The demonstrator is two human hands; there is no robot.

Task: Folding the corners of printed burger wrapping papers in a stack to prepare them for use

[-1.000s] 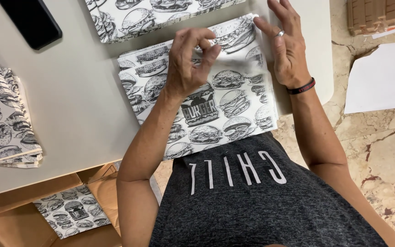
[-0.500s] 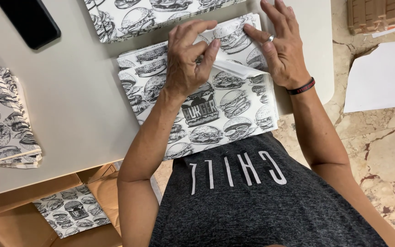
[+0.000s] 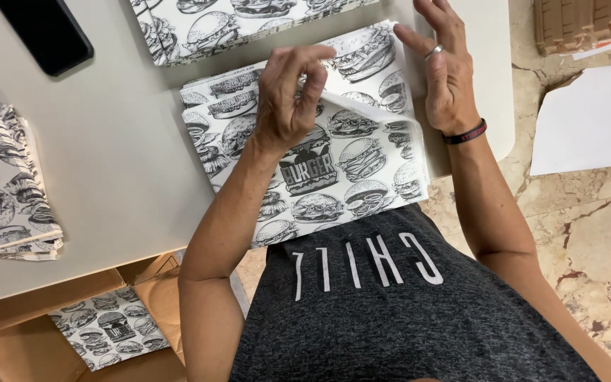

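Bright, even light falls from above, with no glare. Soft, short shadows lie under the left hand (image 3: 288, 106) and along the paper sheets (image 3: 319, 163). The right hand (image 3: 447, 78) shows slight motion blur; the table (image 3: 107, 177) stays sharp. Edges bend a little.

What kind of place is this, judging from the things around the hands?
Probably a packing or prep station for a food business: stacks of burger-printed paper sheets cover a plain white table, and an open cardboard box below holds more.
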